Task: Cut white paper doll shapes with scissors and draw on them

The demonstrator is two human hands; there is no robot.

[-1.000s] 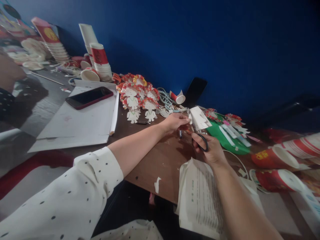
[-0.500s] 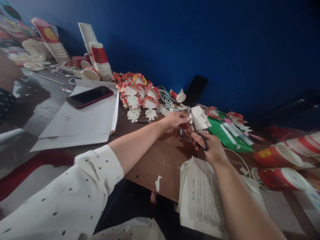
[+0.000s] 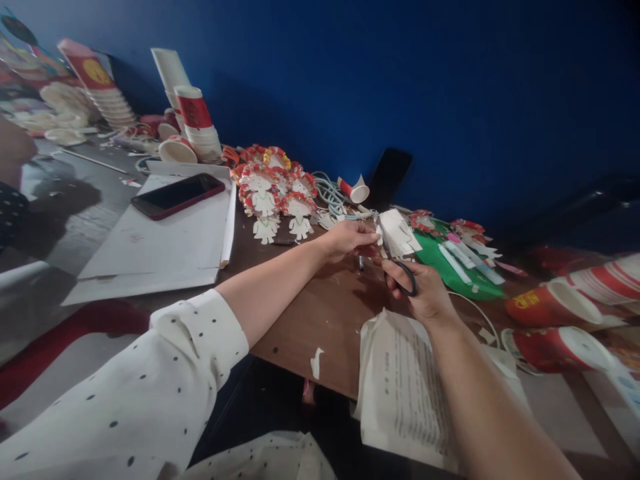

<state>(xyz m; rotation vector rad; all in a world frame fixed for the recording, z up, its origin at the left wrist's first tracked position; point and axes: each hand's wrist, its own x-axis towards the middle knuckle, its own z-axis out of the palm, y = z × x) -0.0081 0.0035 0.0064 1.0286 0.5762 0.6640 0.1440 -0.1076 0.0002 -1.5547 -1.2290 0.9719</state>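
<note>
Near the middle of the brown table (image 3: 320,327), my left hand (image 3: 347,240) pinches the left edge of a piece of white paper (image 3: 399,233). My right hand (image 3: 417,287) grips a pair of scissors (image 3: 407,279) by the dark handle loops, with the blades pointing up at the paper. How far the blades are apart I cannot tell. Beyond my left hand stand several paper dolls (image 3: 300,217) with red and white frilled hair. A small marker-like thing (image 3: 361,263) lies below my left fingers.
A phone (image 3: 177,195) lies on a white folder (image 3: 150,247) at left, with stacked paper cups (image 3: 197,123) behind. Right of my hands are a green sheet (image 3: 440,263) and tipped red cups (image 3: 555,307). A printed paper bag (image 3: 400,387) hangs over the front edge. Another person's arm (image 3: 15,150) shows far left.
The white paper has tilted a little, and the scissors and my right hand have shifted very slightly. My left hand keeps its hold; the whole view has moved slightly.
</note>
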